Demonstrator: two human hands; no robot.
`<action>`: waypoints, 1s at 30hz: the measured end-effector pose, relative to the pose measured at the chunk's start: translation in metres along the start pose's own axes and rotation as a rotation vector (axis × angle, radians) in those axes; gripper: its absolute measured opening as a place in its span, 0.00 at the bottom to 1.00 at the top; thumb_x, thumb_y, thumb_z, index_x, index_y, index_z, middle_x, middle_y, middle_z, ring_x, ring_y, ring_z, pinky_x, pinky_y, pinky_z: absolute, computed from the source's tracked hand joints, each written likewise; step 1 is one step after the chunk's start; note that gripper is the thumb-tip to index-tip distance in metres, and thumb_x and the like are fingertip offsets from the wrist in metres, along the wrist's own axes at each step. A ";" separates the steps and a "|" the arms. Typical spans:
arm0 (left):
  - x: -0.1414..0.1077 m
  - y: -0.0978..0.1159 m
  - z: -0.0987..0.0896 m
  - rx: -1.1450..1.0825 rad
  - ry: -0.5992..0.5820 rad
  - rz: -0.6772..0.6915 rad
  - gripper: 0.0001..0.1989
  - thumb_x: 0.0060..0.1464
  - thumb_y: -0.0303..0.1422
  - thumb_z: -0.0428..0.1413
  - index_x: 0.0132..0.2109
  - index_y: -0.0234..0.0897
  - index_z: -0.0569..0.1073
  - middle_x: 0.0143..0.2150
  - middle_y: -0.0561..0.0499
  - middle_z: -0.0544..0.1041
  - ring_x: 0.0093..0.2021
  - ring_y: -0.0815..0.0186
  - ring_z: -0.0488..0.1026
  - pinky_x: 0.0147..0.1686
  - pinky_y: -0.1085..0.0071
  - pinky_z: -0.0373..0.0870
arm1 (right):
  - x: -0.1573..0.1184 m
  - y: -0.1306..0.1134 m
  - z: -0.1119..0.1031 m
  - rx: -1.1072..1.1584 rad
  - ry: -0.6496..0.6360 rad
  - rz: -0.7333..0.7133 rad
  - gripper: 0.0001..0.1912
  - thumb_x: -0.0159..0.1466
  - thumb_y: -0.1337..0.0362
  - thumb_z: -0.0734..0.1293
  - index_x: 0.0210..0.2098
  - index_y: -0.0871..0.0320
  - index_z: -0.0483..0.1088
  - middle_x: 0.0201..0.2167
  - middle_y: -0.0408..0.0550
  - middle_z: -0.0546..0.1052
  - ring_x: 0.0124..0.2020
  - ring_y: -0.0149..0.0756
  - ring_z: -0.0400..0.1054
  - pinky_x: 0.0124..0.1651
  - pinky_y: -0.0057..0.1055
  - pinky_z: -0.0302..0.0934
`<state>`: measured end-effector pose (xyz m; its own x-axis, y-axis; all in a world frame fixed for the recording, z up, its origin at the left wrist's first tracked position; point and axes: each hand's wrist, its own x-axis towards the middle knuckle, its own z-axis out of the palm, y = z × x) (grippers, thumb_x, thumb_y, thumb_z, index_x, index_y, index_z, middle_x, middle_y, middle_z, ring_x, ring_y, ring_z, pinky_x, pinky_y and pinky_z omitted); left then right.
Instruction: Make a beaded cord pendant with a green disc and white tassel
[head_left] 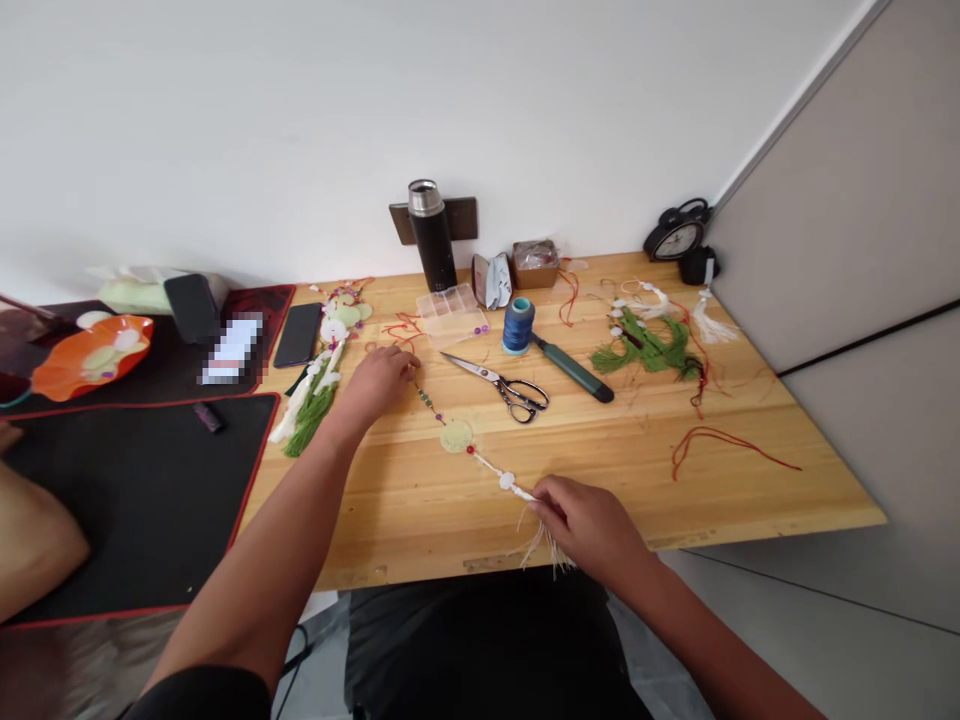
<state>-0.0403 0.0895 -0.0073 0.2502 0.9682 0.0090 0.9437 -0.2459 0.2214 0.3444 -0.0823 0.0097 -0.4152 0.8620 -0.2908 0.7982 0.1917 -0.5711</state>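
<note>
A beaded hanging ornament with a pale green disc (456, 436) stretches across the wooden table between my two hands. My left hand (386, 378) pinches its upper cord, just above small green and purple beads. At the lower end, my right hand (583, 520) is closed on the top of the white tassel (551, 550), whose threads hang toward the table's front edge. Between the hands, a red bead and a small white piece (507, 481) sit on the cord. Scissors (506, 385) lie partly open just behind the ornament.
Behind stand a blue thread spool (517, 328), a green-handled tool (574, 370), a clear bead box (454, 315) and a black flask (433, 240). Green and white tassels (649, 340) lie right, finished-looking ornaments (322, 390) left. A person's arm (34, 540) rests on the black mat (150, 500).
</note>
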 end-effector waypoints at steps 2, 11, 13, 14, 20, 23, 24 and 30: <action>0.002 -0.002 0.002 0.015 -0.011 0.003 0.13 0.65 0.29 0.53 0.47 0.38 0.83 0.49 0.38 0.84 0.52 0.48 0.79 0.56 0.55 0.74 | -0.001 0.001 0.001 0.015 0.010 -0.008 0.09 0.78 0.61 0.65 0.43 0.54 0.76 0.40 0.46 0.85 0.38 0.40 0.76 0.41 0.33 0.55; -0.004 -0.001 0.012 0.016 0.022 0.030 0.10 0.65 0.28 0.50 0.43 0.36 0.77 0.48 0.31 0.80 0.54 0.41 0.76 0.60 0.44 0.71 | 0.000 -0.001 0.003 -0.010 0.020 -0.012 0.07 0.78 0.61 0.68 0.45 0.55 0.77 0.41 0.46 0.85 0.39 0.39 0.77 0.41 0.33 0.53; -0.007 -0.001 0.012 -0.020 0.057 0.017 0.08 0.65 0.28 0.50 0.43 0.36 0.75 0.48 0.31 0.79 0.54 0.41 0.76 0.61 0.43 0.71 | -0.001 -0.003 0.005 -0.017 0.033 -0.006 0.06 0.78 0.61 0.69 0.44 0.56 0.77 0.40 0.46 0.85 0.40 0.40 0.77 0.41 0.33 0.53; -0.008 -0.001 0.011 -0.044 0.077 0.008 0.08 0.65 0.29 0.49 0.43 0.37 0.74 0.49 0.32 0.79 0.54 0.42 0.76 0.62 0.44 0.71 | -0.001 -0.003 0.006 -0.018 0.042 -0.004 0.06 0.78 0.62 0.69 0.44 0.56 0.77 0.40 0.46 0.85 0.40 0.40 0.77 0.41 0.33 0.52; -0.014 -0.002 0.003 -0.209 0.142 -0.069 0.05 0.69 0.34 0.47 0.44 0.43 0.66 0.48 0.40 0.82 0.48 0.52 0.79 0.49 0.55 0.76 | -0.003 -0.003 0.013 -0.035 0.077 -0.004 0.06 0.77 0.61 0.70 0.44 0.56 0.78 0.41 0.47 0.85 0.41 0.41 0.78 0.40 0.33 0.52; -0.016 0.003 -0.004 -0.365 0.155 -0.114 0.05 0.70 0.36 0.47 0.43 0.44 0.64 0.47 0.44 0.83 0.42 0.57 0.79 0.44 0.59 0.75 | -0.002 -0.005 0.012 -0.048 0.074 -0.005 0.06 0.77 0.61 0.70 0.43 0.56 0.77 0.41 0.47 0.85 0.41 0.41 0.78 0.40 0.33 0.51; -0.016 0.005 -0.006 -0.427 0.164 -0.129 0.05 0.69 0.36 0.47 0.42 0.44 0.64 0.46 0.45 0.83 0.41 0.58 0.78 0.44 0.60 0.74 | -0.002 -0.006 0.012 -0.051 0.073 -0.004 0.07 0.77 0.61 0.69 0.43 0.56 0.77 0.40 0.47 0.85 0.40 0.41 0.78 0.40 0.34 0.51; -0.018 0.016 -0.021 -0.557 0.190 -0.172 0.04 0.65 0.37 0.52 0.41 0.43 0.68 0.35 0.51 0.78 0.36 0.60 0.75 0.43 0.61 0.71 | 0.000 -0.008 0.009 -0.041 0.076 -0.005 0.06 0.77 0.62 0.70 0.42 0.56 0.77 0.41 0.46 0.86 0.41 0.40 0.79 0.41 0.34 0.52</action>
<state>-0.0338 0.0692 0.0164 0.0130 0.9959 0.0898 0.6994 -0.0732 0.7110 0.3340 -0.0884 0.0072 -0.3861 0.8938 -0.2281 0.8139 0.2137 -0.5403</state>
